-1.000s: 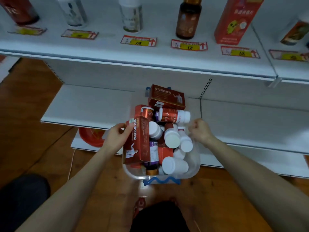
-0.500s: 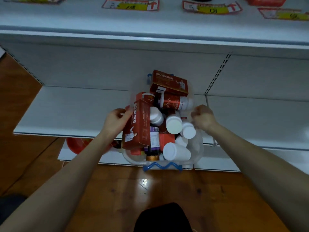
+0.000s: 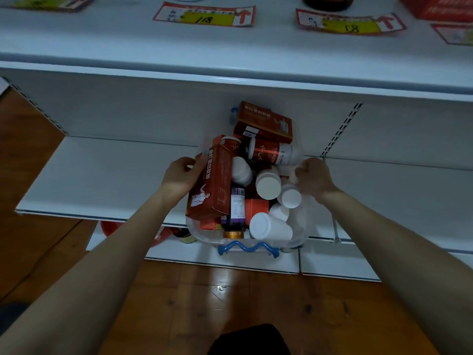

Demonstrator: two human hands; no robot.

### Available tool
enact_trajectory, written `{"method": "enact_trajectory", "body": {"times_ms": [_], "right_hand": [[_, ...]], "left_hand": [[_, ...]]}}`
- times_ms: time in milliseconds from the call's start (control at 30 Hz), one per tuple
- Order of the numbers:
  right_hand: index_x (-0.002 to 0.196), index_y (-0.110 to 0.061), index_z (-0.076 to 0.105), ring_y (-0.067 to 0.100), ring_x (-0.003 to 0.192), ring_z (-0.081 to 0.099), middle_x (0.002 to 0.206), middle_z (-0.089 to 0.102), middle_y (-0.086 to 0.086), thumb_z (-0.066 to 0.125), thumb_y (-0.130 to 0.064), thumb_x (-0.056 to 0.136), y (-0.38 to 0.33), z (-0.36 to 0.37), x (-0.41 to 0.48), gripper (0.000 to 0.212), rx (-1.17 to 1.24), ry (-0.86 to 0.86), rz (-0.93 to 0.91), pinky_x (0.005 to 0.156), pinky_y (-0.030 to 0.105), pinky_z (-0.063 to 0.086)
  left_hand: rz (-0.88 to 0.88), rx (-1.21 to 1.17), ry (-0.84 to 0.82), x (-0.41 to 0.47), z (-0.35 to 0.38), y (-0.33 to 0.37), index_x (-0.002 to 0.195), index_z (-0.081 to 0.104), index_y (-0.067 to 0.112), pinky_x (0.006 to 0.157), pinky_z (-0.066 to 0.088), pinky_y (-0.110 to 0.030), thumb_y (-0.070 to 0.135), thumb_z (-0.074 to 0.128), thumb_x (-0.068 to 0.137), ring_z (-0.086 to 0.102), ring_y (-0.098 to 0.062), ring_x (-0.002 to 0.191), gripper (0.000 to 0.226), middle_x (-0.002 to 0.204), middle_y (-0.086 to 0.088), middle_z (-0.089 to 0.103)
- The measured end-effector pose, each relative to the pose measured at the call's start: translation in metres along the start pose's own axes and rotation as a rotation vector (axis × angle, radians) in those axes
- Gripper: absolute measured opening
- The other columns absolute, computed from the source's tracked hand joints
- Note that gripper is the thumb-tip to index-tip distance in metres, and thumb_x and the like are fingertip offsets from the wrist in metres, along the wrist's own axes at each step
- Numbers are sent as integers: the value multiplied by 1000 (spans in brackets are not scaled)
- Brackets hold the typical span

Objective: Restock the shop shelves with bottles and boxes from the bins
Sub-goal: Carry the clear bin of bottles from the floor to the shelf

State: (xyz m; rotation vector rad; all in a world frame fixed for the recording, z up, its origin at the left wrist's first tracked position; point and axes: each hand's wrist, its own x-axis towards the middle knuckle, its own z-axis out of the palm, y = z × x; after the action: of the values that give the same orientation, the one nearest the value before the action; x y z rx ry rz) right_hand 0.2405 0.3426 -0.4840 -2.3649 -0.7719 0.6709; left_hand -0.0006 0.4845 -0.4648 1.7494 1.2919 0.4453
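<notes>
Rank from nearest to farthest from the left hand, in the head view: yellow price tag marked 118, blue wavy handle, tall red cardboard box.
1. Tall red cardboard box, touching the left hand.
2. Blue wavy handle, at the clear bin's near edge.
3. Yellow price tag marked 118, on the upper shelf.

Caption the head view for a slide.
Restocking: left grip and right grip hold a clear bin of bottles and red boxes at the white shelf.
</notes>
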Motion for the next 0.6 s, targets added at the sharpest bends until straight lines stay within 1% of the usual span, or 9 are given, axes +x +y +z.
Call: {"method": "enact_trajectory", "body": {"times_ms": [133, 200, 267, 300, 333, 400, 467, 533, 600], "right_hand": [[58, -14, 33, 27, 70, 52, 66, 47, 9, 41, -4, 86, -2, -1, 3, 31, 26, -7, 19, 51, 23, 35], [61, -10, 38, 27, 71, 54, 68, 50, 10, 43, -4, 85, -3, -3, 2, 25, 55, -29, 43, 50, 24, 37], [78, -5, 48, 30, 78, 58, 83, 56, 15, 47, -8, 87, -4, -5, -1, 9, 107, -58, 65, 53, 26, 41], [91, -3, 51, 31, 83, 59, 91, 57, 17, 48, -11, 88, -5, -6, -3, 9, 126, -71, 64, 57, 28, 43], [102, -1, 51, 30, 85, 58, 97, 57, 18, 48, -12, 89, -6, -7, -8, 17, 132, -82, 59, 62, 29, 42], [115, 1, 46, 24, 85, 52, 99, 53, 14, 45, -13, 92, -9, -9, -18, 27, 118, -99, 40, 65, 28, 38], [123, -1, 41, 21, 84, 47, 101, 50, 11, 43, -17, 94, -10, -9, -29, 33, 78, -106, 31, 58, 25, 34], [130, -4, 36, 21, 84, 47, 108, 53, 13, 41, -20, 96, -10, -11, -38, 38, 35, -128, 45, 53, 25, 32], [137, -5, 30, 26, 94, 52, 122, 53, 18, 40, -22, 97, -8, -15, -48, 45, -4, -157, 78, 63, 24, 36]], "left_hand": [[4, 3, -12, 4, 1, 0, 106, 62, 6, 73, 44, -27, 50, 47, 90, 62, -20, 85, 50, 98, -9, 65], [2, 1, -6, 3, 2, 0, 109, 62, 6, 71, 43, -25, 50, 47, 91, 61, -19, 85, 50, 98, -8, 65], [-7, -12, -4, 0, 2, 0, 110, 61, 7, 71, 43, -25, 51, 45, 91, 61, -19, 86, 50, 98, -7, 64], [-11, -19, -6, -2, 2, 0, 108, 61, 8, 72, 43, -26, 52, 44, 91, 61, -19, 85, 51, 96, -6, 64], [-16, -24, -9, -3, 3, 1, 105, 62, 8, 72, 44, -27, 53, 43, 91, 62, -20, 83, 51, 93, -6, 65], [-23, -30, 0, -8, 4, 2, 88, 61, 8, 65, 43, -26, 53, 40, 93, 60, -19, 74, 50, 81, -7, 64], [-40, -45, 23, -18, 4, 3, 73, 55, 9, 65, 42, -29, 51, 36, 95, 57, -21, 69, 51, 72, -8, 61], [-73, -71, 36, -30, 2, 2, 74, 55, 8, 73, 44, -32, 49, 33, 96, 58, -22, 73, 51, 75, -8, 62], [-77, -44, 38, -47, -1, 1, 88, 58, 7, 77, 45, -32, 44, 31, 98, 59, -23, 82, 47, 88, -9, 64]]}}
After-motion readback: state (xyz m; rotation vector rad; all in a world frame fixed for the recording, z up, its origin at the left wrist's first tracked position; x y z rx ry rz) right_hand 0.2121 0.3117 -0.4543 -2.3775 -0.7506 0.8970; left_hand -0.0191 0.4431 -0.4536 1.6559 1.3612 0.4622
